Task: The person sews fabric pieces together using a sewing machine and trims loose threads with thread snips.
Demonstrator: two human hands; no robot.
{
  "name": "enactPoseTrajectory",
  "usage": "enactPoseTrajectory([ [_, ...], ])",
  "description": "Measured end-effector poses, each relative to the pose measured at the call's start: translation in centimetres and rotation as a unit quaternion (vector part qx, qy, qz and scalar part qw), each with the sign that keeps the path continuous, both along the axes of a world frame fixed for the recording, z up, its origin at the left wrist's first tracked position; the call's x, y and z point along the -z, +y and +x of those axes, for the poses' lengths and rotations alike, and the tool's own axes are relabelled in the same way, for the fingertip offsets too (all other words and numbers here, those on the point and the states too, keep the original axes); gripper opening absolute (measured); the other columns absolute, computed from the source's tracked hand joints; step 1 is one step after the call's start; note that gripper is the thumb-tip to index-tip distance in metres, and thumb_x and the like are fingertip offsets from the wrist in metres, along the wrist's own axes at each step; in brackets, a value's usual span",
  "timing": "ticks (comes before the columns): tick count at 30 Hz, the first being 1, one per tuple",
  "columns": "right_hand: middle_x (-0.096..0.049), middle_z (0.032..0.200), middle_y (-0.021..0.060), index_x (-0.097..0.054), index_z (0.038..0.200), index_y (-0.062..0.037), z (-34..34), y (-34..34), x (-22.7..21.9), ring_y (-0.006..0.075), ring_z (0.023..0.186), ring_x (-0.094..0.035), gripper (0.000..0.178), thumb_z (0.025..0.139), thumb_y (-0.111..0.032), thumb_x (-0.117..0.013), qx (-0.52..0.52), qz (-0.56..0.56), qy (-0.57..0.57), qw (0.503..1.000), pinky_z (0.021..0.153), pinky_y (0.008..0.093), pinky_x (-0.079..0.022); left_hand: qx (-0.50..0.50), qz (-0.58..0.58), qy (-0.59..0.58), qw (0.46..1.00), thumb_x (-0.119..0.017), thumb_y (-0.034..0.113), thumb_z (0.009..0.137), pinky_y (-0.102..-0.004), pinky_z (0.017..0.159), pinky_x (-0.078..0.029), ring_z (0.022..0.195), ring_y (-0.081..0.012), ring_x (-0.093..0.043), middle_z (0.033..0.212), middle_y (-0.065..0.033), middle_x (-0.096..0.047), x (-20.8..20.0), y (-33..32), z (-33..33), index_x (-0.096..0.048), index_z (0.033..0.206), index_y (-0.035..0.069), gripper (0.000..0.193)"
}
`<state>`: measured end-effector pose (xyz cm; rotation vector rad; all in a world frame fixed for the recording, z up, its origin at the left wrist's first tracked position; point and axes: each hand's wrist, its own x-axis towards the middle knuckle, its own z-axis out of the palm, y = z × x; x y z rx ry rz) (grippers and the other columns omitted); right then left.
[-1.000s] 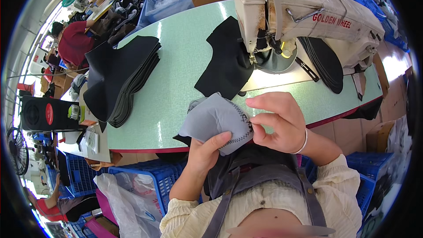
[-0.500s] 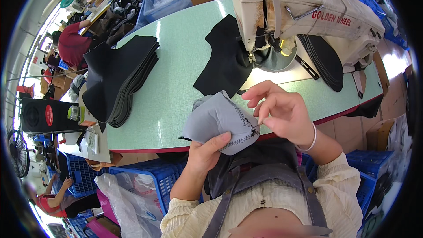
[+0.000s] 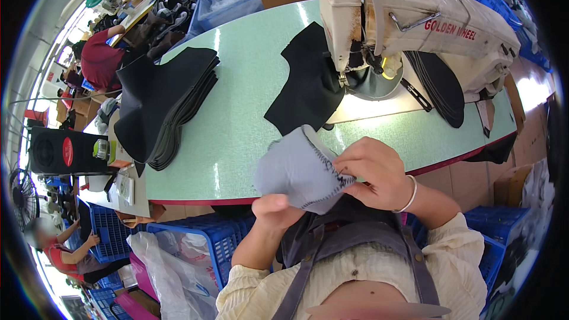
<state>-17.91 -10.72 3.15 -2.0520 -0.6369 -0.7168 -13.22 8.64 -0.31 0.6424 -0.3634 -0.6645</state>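
A grey fabric piece [image 3: 290, 163], sewn into a hollow shape with dark zigzag stitching along its edges, is held up at the table's front edge. My left hand [image 3: 276, 208] grips its lower left side; the thumb shows, slightly blurred, and the other fingers are behind the cloth. At the right corner, where the stitched seams meet, my right hand [image 3: 376, 175] pinches the edge between closed fingers. Beyond it, a black fabric piece [image 3: 305, 83] lies flat with one side by the needle of a white sewing machine [image 3: 415, 21].
On the left of the green table [image 3: 243, 106] stands a stack of black cut pieces [image 3: 169, 104]. More black pieces [image 3: 438, 89] and black thread snips [image 3: 416, 95] lie beside the machine. Blue crates [image 3: 228, 243] stand below the table; a co-worker in red [image 3: 62, 255] is at far left.
My right hand has come down from above the seam onto the fabric's stitched corner. The grey piece has tilted, and my left thumb has shifted toward its lower left edge.
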Motion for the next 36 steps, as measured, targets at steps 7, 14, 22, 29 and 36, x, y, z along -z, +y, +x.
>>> enactPoseTrajectory([
  [7,-0.063,0.085,0.0066,-0.064,0.089,-0.0012,0.4,-0.9,0.5,0.0206,0.072,-0.061,0.030,0.061,-0.006,-0.072,0.064,-0.098,-0.123,0.985,0.059,0.0297,-0.046,-0.029,-0.006,0.037,0.999,-0.065,0.032,0.081,-0.0470,0.103,-0.034,0.121,-0.0329,-0.046,0.133,-0.0177,-0.044,-0.6,-0.4,-0.8,-0.029,0.138,0.000,0.074],
  [14,-0.066,0.091,0.0107,-0.064,0.088,0.0019,-0.1,-0.8,0.5,0.0227,0.074,-0.062,0.030,0.058,0.003,-0.064,0.059,-0.104,-0.157,0.980,0.060,0.0313,-0.047,-0.067,0.038,0.047,0.996,-0.063,0.022,0.083,-0.0460,0.103,-0.034,0.121,-0.0320,-0.046,0.130,-0.0178,-0.047,-1.3,-0.3,-1.6,-0.035,0.134,-0.001,0.063],
  [22,-0.065,0.090,0.0072,-0.065,0.090,-0.0009,0.0,-1.0,0.7,0.0182,0.073,-0.061,0.030,0.063,-0.011,-0.067,0.057,-0.114,-0.172,0.977,0.060,0.0282,-0.046,0.022,-0.084,0.070,0.994,-0.061,0.015,0.085,-0.0454,0.104,-0.033,0.127,-0.0302,-0.039,0.137,-0.0172,-0.038,-0.9,0.7,-1.4,-0.024,0.139,0.002,0.067],
  [29,-0.062,0.104,0.0113,-0.062,0.107,0.0005,-0.4,-1.5,-1.1,0.0221,0.086,-0.059,0.042,0.070,-0.017,-0.072,-0.079,-0.035,-0.007,0.996,0.069,0.0303,-0.046,0.059,-0.171,0.043,0.983,-0.064,0.015,0.083,-0.0495,0.105,-0.030,0.130,-0.0348,-0.035,0.139,-0.0210,-0.033,-0.7,1.5,-1.1,-0.022,0.141,0.002,0.073],
  [36,-0.062,0.104,0.0120,-0.062,0.109,-0.0034,-0.6,-1.1,-2.4,0.0228,0.085,-0.059,0.039,0.074,-0.015,-0.072,-0.026,-0.047,-0.048,0.997,0.069,0.0321,-0.047,0.019,-0.050,0.043,0.998,-0.071,0.011,0.076,-0.0488,0.106,-0.028,0.130,-0.0344,-0.034,0.139,-0.0205,-0.034,-0.4,1.0,-1.2,-0.022,0.140,0.000,0.082],
])
